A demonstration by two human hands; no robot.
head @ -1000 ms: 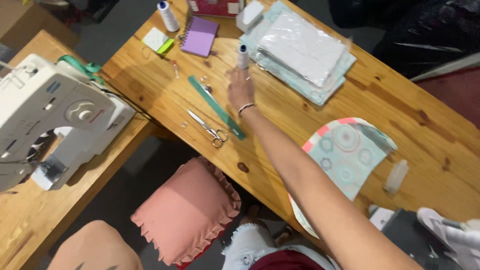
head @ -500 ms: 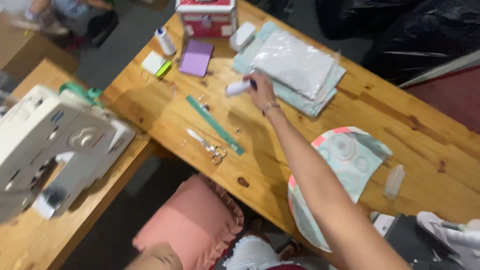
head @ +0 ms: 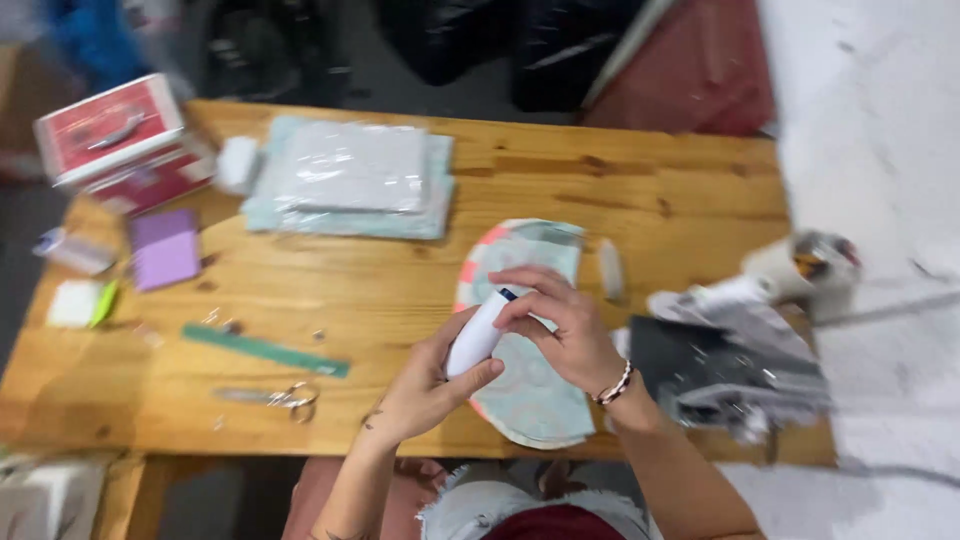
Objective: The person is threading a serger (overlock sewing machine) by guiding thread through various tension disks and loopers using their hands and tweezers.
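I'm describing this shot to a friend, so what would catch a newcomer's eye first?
Both hands meet at the table's near edge: the left hand grips a white tube while the right hand pinches its dark tip. Under them lies a round patterned fabric piece. A red box sits at the far left corner.

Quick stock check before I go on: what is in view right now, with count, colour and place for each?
white tube: 1, white with dark tip, in both hands
patterned fabric piece: 1, teal and pink, table front
folded fabric stack: 1, pale blue, table back
red box: 1, back left
purple notepad: 1, left
ruler: 1, green, front left
scissors: 1, silver, front left
wooden table: 1
left hand: grips tube
right hand: at tube tip
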